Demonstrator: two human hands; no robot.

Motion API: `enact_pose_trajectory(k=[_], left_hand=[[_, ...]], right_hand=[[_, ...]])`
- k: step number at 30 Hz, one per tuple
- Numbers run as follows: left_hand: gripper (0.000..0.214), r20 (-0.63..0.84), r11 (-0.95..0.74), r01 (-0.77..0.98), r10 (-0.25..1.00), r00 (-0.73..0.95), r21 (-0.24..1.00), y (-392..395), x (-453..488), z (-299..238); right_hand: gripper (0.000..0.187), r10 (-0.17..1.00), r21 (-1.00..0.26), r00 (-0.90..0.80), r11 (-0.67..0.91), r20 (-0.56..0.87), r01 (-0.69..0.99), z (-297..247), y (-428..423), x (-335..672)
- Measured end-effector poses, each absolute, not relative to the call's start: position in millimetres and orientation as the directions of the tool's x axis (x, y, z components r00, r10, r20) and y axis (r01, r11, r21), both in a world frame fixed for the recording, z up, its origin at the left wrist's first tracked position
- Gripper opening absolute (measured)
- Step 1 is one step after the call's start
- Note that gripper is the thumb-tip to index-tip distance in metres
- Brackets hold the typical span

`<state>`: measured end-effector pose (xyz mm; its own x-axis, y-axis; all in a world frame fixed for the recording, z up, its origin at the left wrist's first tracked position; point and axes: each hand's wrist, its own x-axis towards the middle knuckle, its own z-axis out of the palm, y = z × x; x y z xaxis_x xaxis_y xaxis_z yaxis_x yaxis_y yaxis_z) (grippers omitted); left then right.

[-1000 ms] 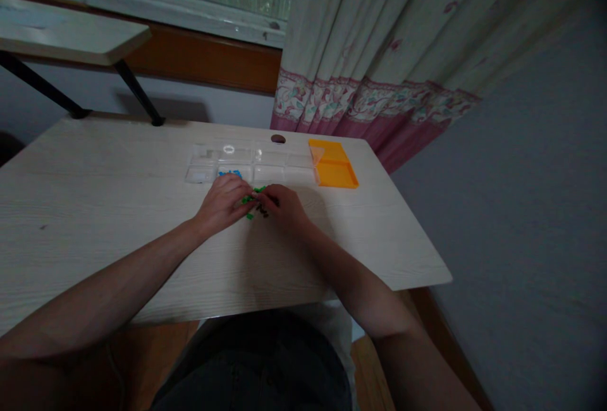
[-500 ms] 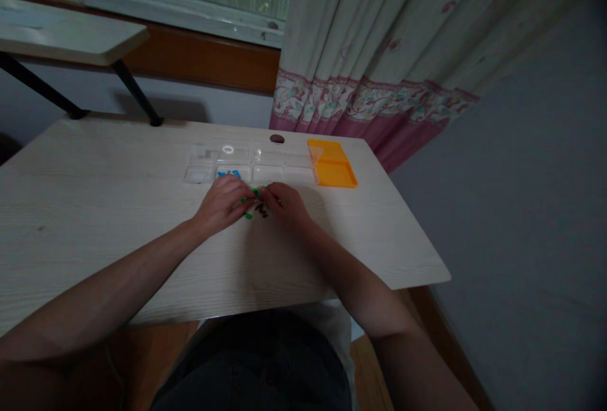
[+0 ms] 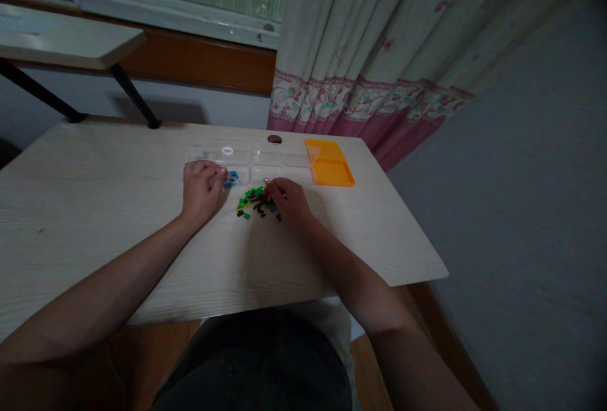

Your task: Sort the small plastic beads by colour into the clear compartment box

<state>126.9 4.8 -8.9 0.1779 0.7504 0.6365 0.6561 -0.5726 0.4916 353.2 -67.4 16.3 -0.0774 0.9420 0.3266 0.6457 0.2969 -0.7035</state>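
Lying btwn hands (image 3: pixel 201 190) (image 3: pixel 291 201), nearer R: green/brown pcs (image 3: pixel 253 195).

A pale wood table (image 3: pixel 199 272), with two black shelf legs (image 3: pixel 134 97) at the far edge, toward the left. Near the far edge, a clear tray (image 3: pixel 298 174), and right by it, near the far right corner, an orange box (image 3: pixel 332 174). Between tray and near edge, a pile of green, brown, yellow and blue bits (image 3: pixel 252 195).
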Motion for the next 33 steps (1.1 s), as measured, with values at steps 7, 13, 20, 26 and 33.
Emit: enact_pose_trajectory(k=[7,13,20,26,33], left_hand=[[0.028,0.622,-0.531,0.686,0.77,0.144,0.498,17,121,-18],[0.025,0.62,-0.51,0.702,0.775,0.125,0.497,21,120,-23],[0.021,0.616,-0.529,0.689,0.774,0.15,0.496,18,121,-19],[0.022,0.625,-0.613,0.63,0.74,0.248,0.477,8,127,-9],[0.029,0.53,-0.822,0.426,0.569,0.629,0.377,-12,137,0]], right_hand=[[0.051,0.944,-0.701,-0.079,0.293,0.321,0.65,20,-68,352],[0.052,0.94,-0.704,-0.09,0.308,0.329,0.64,20,-69,352],[0.056,0.937,-0.705,-0.068,0.305,0.343,0.641,20,-67,354],[0.045,0.918,-0.669,-0.036,0.315,0.396,0.673,24,-64,361],[0.009,0.949,-0.591,-0.209,0.31,0.234,0.745,27,-61,369]])
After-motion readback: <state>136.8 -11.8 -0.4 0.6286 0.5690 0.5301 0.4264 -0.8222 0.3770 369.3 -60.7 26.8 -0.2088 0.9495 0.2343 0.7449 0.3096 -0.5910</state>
